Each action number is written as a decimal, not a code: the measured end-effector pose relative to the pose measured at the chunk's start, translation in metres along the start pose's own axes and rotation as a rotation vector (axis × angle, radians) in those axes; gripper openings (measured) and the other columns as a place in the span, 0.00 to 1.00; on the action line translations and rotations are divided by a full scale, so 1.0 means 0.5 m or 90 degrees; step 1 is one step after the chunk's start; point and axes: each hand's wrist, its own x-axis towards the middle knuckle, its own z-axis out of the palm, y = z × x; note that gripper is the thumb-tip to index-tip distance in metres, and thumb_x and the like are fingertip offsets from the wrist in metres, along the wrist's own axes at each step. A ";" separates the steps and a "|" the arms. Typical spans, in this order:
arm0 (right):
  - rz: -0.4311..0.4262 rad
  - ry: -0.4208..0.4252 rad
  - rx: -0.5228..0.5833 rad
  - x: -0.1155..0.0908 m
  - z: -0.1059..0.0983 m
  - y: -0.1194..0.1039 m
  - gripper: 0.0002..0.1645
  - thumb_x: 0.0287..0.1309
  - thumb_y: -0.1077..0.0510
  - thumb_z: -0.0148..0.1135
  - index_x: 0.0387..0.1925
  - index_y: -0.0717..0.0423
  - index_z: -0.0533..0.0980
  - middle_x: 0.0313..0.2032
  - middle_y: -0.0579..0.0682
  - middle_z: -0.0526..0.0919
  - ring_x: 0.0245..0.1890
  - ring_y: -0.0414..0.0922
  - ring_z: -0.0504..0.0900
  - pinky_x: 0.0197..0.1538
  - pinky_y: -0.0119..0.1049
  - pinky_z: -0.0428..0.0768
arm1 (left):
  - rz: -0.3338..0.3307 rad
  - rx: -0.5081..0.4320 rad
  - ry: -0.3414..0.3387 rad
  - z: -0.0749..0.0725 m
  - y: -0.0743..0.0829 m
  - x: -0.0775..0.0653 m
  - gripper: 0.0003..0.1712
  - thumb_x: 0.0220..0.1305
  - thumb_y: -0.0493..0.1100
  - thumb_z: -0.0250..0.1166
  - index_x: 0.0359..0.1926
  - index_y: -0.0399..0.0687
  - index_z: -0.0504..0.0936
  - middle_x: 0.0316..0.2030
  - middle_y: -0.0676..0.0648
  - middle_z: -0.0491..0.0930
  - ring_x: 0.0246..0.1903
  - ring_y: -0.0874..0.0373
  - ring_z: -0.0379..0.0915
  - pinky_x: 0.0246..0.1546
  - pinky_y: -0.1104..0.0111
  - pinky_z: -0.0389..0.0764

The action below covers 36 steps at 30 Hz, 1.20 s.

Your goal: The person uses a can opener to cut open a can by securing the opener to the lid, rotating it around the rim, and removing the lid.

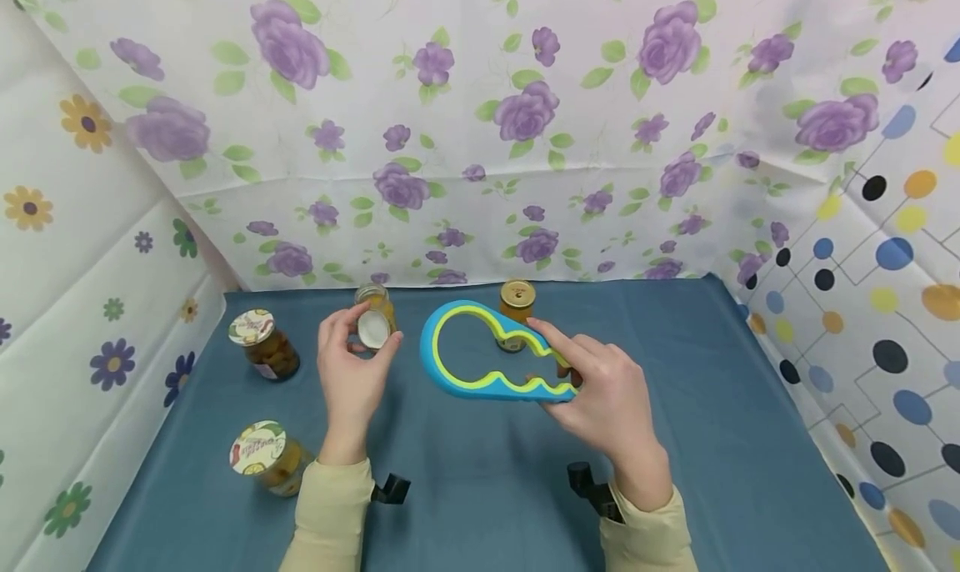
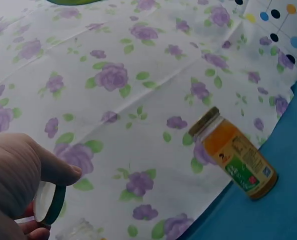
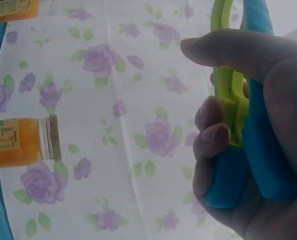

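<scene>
My left hand (image 1: 351,388) pinches a round jar lid (image 1: 373,330) between thumb and fingers, its white inside facing me. Just behind the lid stands an uncovered glass jar (image 1: 381,299) with yellowish contents, partly hidden by the lid and fingers. My right hand (image 1: 611,393) grips the handles of a blue and lime-green jar opener (image 1: 433,355), held up above the table. Beyond the opener is a gold-lidded jar (image 1: 517,293) of orange contents, partly covered by it. The left wrist view shows this jar's label (image 2: 243,167) and the lid's dark green edge (image 2: 54,206).
Two jars with patterned lids stand at the left: a dark one (image 1: 273,355) farther back and a yellowish one (image 1: 285,465) nearer. A blue cloth (image 1: 480,489) covers the table. Floral curtains (image 1: 465,138) hang behind, with a dotted one (image 1: 892,305) on the right.
</scene>
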 end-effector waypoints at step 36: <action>0.020 -0.035 0.010 0.001 -0.012 -0.006 0.47 0.45 0.56 0.84 0.71 0.38 0.79 0.25 0.42 0.76 0.23 0.39 0.65 0.28 0.37 0.68 | -0.194 0.345 -0.227 0.022 -0.153 -0.001 0.39 0.59 0.48 0.83 0.65 0.34 0.77 0.58 0.31 0.75 0.57 0.34 0.68 0.55 0.41 0.75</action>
